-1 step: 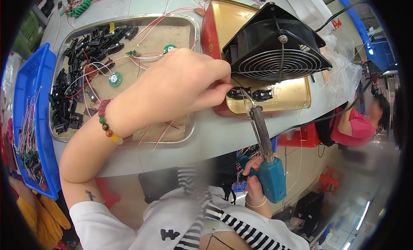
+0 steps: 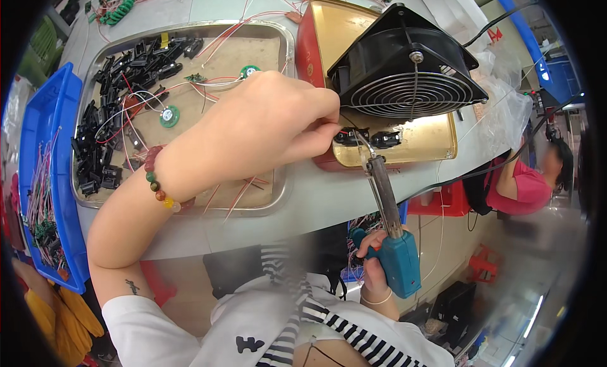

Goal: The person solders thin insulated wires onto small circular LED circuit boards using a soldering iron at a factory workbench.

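Note:
My left hand (image 2: 284,117) reaches across from the left, thumb and fingers pinched on a thin wire, most of it hidden by the fingers. The pinch is at the left end of a small black plastic part (image 2: 351,137), which lies on the gold tin lid. A second black part (image 2: 386,139) lies just right of it. My right hand (image 2: 374,259) is closed on the teal handle of a soldering gun (image 2: 401,263). The gun points up and away, and its bent tip is at the first black part; whether they touch I cannot tell.
A black fan (image 2: 408,63) with a wire guard stands in the red and gold tin (image 2: 310,48). Left is a metal tray (image 2: 288,51) with black parts, wires and green-rimmed discs (image 2: 169,116). A blue bin (image 2: 69,196) flanks the table. A person in pink (image 2: 521,187) sits right.

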`<state>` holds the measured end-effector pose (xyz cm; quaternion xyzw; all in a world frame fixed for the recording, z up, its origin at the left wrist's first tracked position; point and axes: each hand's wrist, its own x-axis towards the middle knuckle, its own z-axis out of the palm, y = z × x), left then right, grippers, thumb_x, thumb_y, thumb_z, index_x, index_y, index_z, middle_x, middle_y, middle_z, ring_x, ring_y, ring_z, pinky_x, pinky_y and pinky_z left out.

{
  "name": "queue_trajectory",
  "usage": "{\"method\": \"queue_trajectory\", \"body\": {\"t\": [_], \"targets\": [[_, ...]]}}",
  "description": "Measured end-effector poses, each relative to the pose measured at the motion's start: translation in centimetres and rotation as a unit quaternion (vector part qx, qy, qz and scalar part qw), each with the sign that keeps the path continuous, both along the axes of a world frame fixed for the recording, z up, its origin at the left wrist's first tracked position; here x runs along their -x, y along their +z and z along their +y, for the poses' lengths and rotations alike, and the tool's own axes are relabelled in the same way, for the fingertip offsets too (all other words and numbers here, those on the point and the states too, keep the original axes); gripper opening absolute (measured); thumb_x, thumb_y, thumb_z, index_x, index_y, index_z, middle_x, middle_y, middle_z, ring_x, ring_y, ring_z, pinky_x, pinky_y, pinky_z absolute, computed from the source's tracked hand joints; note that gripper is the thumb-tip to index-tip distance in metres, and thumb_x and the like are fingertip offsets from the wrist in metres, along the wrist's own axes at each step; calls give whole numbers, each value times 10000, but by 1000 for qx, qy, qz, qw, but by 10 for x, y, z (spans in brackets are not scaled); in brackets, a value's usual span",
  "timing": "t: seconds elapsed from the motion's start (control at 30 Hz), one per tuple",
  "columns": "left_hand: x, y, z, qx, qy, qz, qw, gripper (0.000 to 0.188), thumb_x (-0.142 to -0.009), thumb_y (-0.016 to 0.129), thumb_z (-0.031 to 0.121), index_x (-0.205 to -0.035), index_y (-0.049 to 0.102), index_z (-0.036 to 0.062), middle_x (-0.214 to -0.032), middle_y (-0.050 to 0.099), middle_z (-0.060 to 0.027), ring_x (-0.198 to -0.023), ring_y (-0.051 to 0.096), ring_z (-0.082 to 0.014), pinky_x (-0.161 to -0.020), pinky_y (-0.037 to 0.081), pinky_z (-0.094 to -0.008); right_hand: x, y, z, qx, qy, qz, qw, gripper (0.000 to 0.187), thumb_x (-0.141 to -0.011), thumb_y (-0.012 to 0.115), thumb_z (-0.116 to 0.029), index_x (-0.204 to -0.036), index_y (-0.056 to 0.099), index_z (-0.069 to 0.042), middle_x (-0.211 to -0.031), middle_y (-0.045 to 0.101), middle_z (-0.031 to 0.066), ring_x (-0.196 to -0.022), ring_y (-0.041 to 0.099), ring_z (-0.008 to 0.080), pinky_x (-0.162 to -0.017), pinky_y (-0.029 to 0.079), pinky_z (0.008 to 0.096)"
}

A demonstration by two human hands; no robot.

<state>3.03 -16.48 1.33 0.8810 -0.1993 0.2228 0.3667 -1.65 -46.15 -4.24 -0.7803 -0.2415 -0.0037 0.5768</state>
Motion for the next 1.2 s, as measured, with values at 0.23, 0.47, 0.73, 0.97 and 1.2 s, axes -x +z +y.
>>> {"method": "queue_trajectory", "body": {"t": [0.23, 0.47, 0.73, 0.97, 1.2], "targets": [[0, 0, 0, -5, 5, -13, 1000, 77, -727, 664, 65, -758, 601, 33, -612, 587, -84, -518, 584, -212, -483, 456, -290, 1, 2, 1, 24, -8, -13, 1000, 285, -798, 627, -336, -763, 587, -56, -687, 591, 37, -648, 497, 201, -580, 376, 324], [0, -1, -1, -17, 12, -12, 1000, 74, -729, 661, 65, -749, 598, 32, -607, 585, -87, -516, 585, -215, -477, 456, -293, 2, -3, 3, -1, -18, -4, 1000, 214, -773, 640, -256, -823, 585, -55, -664, 580, 24, -628, 499, 198, -579, 385, 320], [1, -2, -2, -16, 15, -17, 1000, 80, -727, 662, 66, -735, 592, 30, -601, 581, -88, -509, 582, -215, -474, 454, -294, -1, -4, -1, 22, -11, -26, 999, 158, -720, 653, -182, -786, 577, -61, -648, 567, 25, -600, 503, 190, -554, 384, 300], [1, -2, -3, -26, 18, -6, 999, 86, -729, 663, 67, -728, 586, 28, -589, 572, -86, -511, 585, -215, -479, 457, -293, -1, -7, -2, 11, -17, -7, 1000, 147, -680, 672, -157, -737, 575, -62, -649, 568, 30, -596, 506, 196, -547, 389, 294], [1, -2, -3, -25, 18, -9, 999, 83, -726, 658, 63, -724, 583, 29, -579, 564, -84, -507, 581, -214, -475, 453, -292, 0, -6, 0, 2, -18, -6, 1000, 125, -666, 661, -130, -737, 582, -64, -651, 570, 27, -609, 512, 198, -556, 397, 302]]}}
